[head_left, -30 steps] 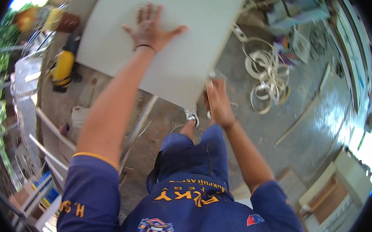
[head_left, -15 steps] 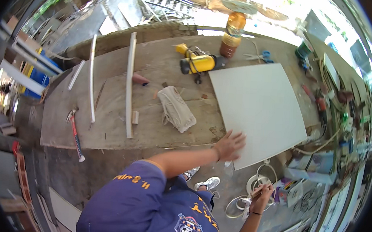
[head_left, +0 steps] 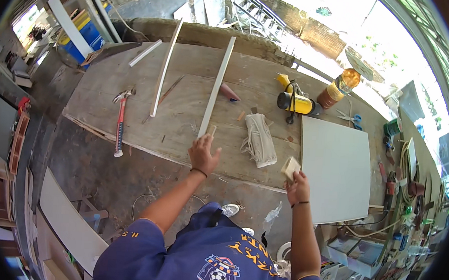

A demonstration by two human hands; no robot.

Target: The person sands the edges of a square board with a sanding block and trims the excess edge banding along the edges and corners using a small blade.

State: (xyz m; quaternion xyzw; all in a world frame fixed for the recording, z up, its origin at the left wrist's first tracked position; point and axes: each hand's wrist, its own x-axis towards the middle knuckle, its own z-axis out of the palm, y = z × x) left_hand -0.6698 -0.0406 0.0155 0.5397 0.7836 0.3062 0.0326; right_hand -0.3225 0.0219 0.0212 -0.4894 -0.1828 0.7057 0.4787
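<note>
My left hand (head_left: 203,157) lies over the near end of a long white strip (head_left: 219,85) on the workbench, thumb spread away from the fingers. Just past its fingertips a small wooden offcut (head_left: 212,130) is partly hidden. In my right hand (head_left: 298,188) is a small pale block (head_left: 290,168), held up over the bench's near edge. A folded beige cloth bundle (head_left: 260,141) rests between the two hands. Right of the block lies a large white panel (head_left: 334,171).
Farther back are a yellow heat gun (head_left: 296,103), a bottle of brown liquid (head_left: 337,90) and blue-handled scissors (head_left: 355,120). A hammer (head_left: 121,120) overhangs the bench's near left edge. Another white strip (head_left: 166,71) lies left of my left hand. Tools and cables crowd the right end.
My left hand has left the white panel and moved left to the strip's end. My right hand has risen from beside the bench with the block. The view has shifted and turned.
</note>
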